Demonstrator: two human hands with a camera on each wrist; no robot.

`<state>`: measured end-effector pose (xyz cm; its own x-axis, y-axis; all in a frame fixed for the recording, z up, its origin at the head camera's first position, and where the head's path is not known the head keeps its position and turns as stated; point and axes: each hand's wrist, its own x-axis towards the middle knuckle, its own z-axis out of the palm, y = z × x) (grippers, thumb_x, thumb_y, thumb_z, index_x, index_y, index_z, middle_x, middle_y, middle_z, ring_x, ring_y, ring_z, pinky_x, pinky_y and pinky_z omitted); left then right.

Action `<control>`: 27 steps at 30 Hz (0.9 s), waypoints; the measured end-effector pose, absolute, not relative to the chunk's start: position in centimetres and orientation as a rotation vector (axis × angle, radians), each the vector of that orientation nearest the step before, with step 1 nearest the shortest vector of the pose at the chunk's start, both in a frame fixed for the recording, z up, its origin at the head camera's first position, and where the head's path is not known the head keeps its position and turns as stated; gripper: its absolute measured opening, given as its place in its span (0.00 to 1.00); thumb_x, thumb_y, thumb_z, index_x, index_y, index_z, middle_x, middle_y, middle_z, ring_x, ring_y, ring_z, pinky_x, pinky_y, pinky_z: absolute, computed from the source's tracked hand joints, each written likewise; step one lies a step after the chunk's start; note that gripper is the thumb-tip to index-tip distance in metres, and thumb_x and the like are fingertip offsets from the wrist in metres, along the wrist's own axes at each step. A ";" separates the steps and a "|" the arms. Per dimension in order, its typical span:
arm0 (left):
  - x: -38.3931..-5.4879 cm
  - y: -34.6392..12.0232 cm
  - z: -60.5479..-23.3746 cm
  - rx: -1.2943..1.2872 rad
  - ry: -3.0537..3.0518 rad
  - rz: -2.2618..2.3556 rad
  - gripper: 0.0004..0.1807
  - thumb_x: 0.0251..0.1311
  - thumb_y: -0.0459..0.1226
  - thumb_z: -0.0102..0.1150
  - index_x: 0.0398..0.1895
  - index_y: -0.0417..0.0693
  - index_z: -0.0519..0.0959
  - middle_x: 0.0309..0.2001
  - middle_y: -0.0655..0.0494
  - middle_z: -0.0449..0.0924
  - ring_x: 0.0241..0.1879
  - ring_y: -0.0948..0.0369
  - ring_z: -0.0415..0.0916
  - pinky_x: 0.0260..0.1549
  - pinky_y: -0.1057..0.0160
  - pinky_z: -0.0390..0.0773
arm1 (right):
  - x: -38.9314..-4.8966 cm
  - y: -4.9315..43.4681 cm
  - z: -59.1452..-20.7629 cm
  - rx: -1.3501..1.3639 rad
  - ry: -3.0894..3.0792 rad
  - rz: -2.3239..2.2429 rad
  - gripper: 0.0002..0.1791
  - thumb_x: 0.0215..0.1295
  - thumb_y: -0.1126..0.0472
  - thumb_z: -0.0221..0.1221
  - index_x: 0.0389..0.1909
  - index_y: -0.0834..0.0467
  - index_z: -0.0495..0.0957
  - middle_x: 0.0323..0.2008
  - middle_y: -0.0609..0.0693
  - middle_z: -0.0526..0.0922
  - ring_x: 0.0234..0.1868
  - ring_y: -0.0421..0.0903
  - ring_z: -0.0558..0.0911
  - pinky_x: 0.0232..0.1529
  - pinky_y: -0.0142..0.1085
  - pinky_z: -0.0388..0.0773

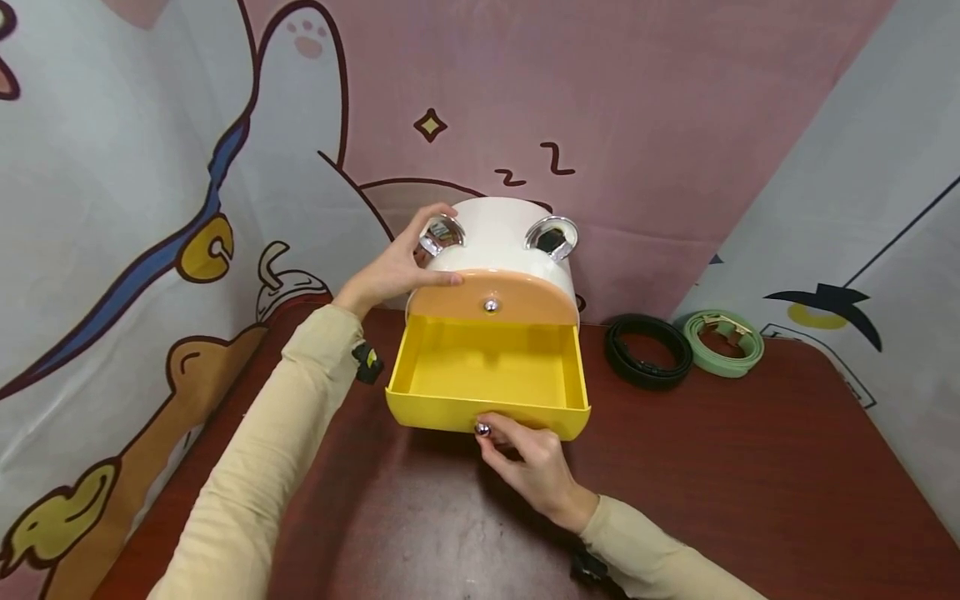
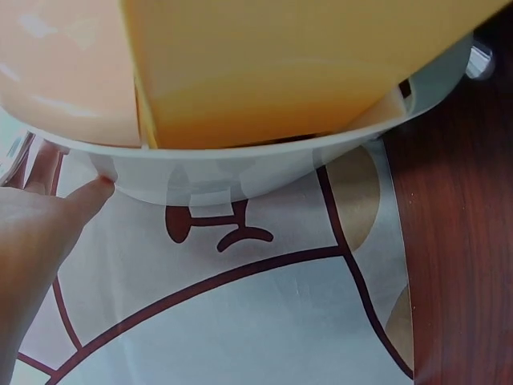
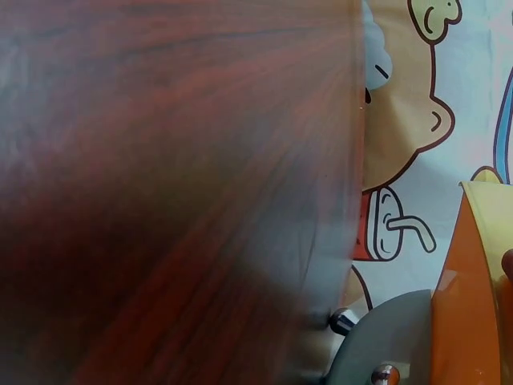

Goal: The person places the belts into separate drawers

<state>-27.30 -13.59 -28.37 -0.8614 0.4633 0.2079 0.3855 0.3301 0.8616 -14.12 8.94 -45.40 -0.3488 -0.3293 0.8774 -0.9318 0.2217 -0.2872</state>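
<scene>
A white desktop drawer box (image 1: pixel 501 221) with two shiny silver round eyes stands at the back of the table. Its lower yellow drawer (image 1: pixel 487 358) is pulled out and holds nothing visible. The orange upper drawer (image 1: pixel 517 293), with a silver knob, sits closed above it. My left hand (image 1: pixel 397 265) holds the box's upper left side, fingers around the left silver eye (image 1: pixel 442 233) and thumb at the front rim. In the left wrist view the thumb touches the white shell (image 2: pixel 240 172). With thumb and fingers, my right hand (image 1: pixel 536 462) pinches the yellow drawer's silver knob (image 1: pixel 482 429).
To the right of the box lie a coiled black belt (image 1: pixel 648 350) and, touching it, a coiled light green belt (image 1: pixel 723 343) with a gold buckle. The dark red table (image 1: pixel 712 467) meets cartoon-printed cloth (image 1: pixel 660 125) at the back and sides.
</scene>
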 end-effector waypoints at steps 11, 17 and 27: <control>-29.7 -14.0 -30.3 0.819 2.459 1.649 0.49 0.50 0.33 0.73 0.72 0.58 0.53 0.70 0.54 0.52 0.55 0.53 0.63 0.53 0.51 0.68 | -13.8 9.1 -45.4 1.185 -1.848 1.128 0.12 0.68 0.64 0.57 0.47 0.66 0.78 0.35 0.55 0.85 0.30 0.42 0.85 0.32 0.27 0.78; -29.8 -14.1 -30.6 0.842 2.462 1.661 0.48 0.50 0.36 0.74 0.70 0.65 0.55 0.69 0.59 0.53 0.55 0.54 0.63 0.52 0.53 0.69 | -13.4 9.3 -45.1 1.183 -1.894 1.189 0.13 0.68 0.63 0.57 0.49 0.66 0.78 0.35 0.54 0.86 0.30 0.41 0.85 0.32 0.26 0.78; -29.7 -14.0 -30.7 0.851 2.489 1.655 0.49 0.49 0.37 0.75 0.71 0.59 0.54 0.69 0.60 0.53 0.56 0.55 0.62 0.54 0.52 0.68 | -13.2 10.1 -42.5 1.159 -1.807 1.221 0.12 0.66 0.63 0.60 0.44 0.68 0.80 0.30 0.55 0.86 0.26 0.42 0.85 0.27 0.27 0.78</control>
